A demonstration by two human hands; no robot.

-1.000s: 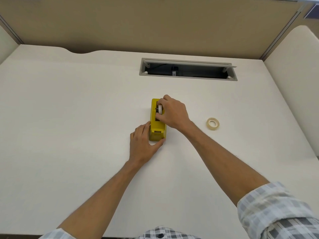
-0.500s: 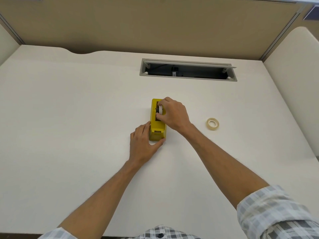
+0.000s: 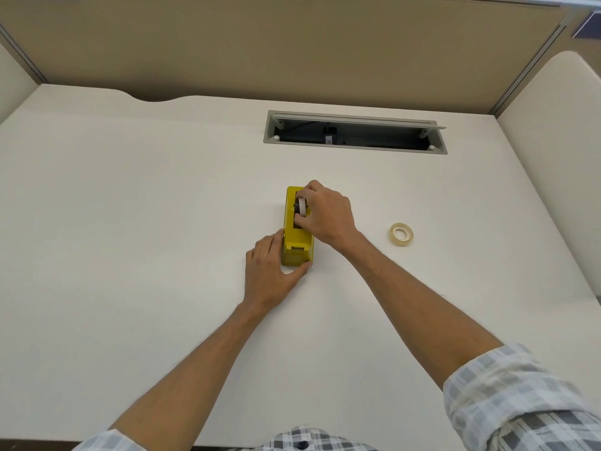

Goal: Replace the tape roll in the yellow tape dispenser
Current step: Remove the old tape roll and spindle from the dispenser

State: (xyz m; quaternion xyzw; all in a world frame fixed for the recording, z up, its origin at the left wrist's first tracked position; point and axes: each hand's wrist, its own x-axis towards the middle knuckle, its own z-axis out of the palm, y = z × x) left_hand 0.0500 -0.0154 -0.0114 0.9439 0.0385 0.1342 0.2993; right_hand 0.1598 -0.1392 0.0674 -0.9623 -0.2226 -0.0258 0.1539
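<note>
The yellow tape dispenser [image 3: 294, 236] stands in the middle of the white desk [image 3: 130, 222], its long side pointing away from me. My left hand [image 3: 270, 271] cups its near end, thumb on the right corner and fingers along the left side. My right hand [image 3: 325, 213] reaches over the top slot, fingertips pinched on a white tape roll [image 3: 302, 206] that sits on its dark hub inside the dispenser. A second, pale yellowish tape roll [image 3: 401, 235] lies flat on the desk to the right of my right hand.
An open cable tray slot [image 3: 354, 135] is set into the desk beyond the dispenser. Beige partition panels [image 3: 292, 43] close off the back, and a rounded divider [image 3: 553, 157] stands along the right side.
Both hands stay in nearly the same place. My right hand's fingers have shifted slightly on the white roll in the slot. The loose roll has not moved.
</note>
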